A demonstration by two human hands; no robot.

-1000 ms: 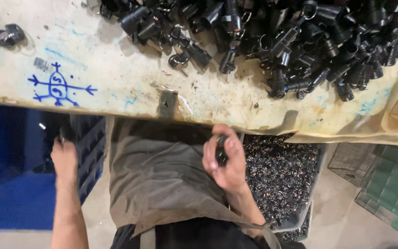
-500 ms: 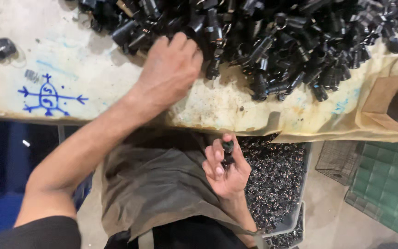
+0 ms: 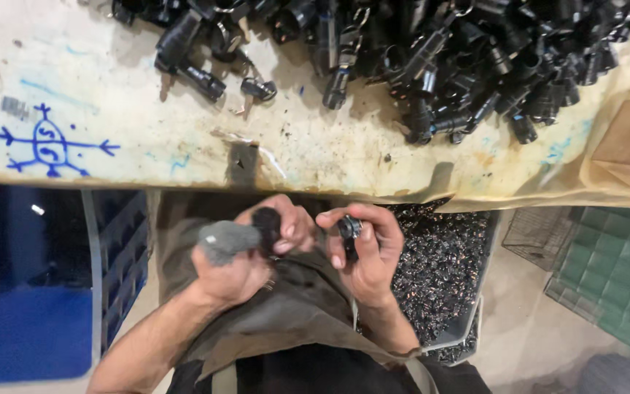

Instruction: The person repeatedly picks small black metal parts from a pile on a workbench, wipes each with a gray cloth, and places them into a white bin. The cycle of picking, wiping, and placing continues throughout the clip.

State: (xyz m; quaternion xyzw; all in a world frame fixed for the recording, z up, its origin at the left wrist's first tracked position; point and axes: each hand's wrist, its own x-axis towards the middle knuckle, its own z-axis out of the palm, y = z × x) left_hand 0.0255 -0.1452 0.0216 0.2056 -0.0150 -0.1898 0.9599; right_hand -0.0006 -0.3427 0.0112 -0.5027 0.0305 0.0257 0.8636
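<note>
The left hand (image 3: pixel 238 252) is curled in front of the apron (image 3: pixel 286 321), below the desk (image 3: pixel 315 157) edge, its fingers closed on a dark cylinder part (image 3: pixel 265 225); one finger wears a grey cover. Just beside it, the right hand (image 3: pixel 366 252) pinches a small black lock piece (image 3: pixel 349 230) with metal shine. Fingers hide most of both pieces.

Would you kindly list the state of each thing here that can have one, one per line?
Left hand: closed around a black cylinder part, thumb wrapped in grey.
Right hand: gripping a small black and metal part.
Pile of black parts: heaped loose on the bench.
Workbench: stained, marked with a blue drawing.
Bin: full of small dark pieces.
</note>
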